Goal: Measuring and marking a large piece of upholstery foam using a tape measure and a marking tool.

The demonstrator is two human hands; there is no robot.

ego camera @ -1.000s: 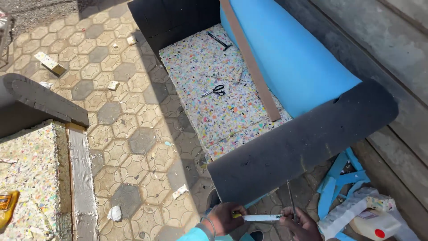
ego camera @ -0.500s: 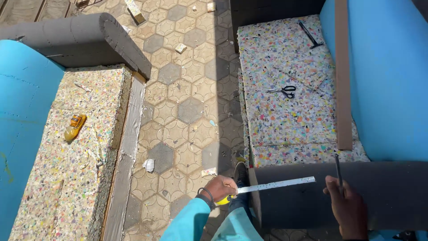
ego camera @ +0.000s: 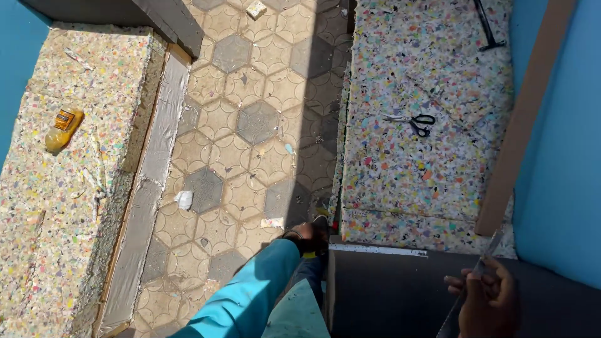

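Note:
My left hand (ego camera: 305, 236), in a light blue sleeve, grips a yellow tape measure case at the near left corner of a dark grey foam panel (ego camera: 388, 297). The white tape blade (ego camera: 379, 250) lies stretched along the panel's top edge. My right hand (ego camera: 483, 299) rests on the panel further right, fingers closed on a thin metal blade (ego camera: 491, 247) that points up toward the seat. The tape's far end stops a little short of the right hand.
Black scissors (ego camera: 414, 122) and a hammer (ego camera: 486, 26) lie on the speckled foam seat (ego camera: 426, 169). A wooden strip (ego camera: 524, 125) leans on blue foam (ego camera: 563, 163). At the left, another speckled seat (ego camera: 56, 206) holds a yellow bottle (ego camera: 62, 128). Hexagonal paving (ego camera: 250, 125) lies between.
The view has swung left and down. My left hand has moved to the panel's corner and the tape now lies flat along its top edge. My right hand stays on the panel with the blade.

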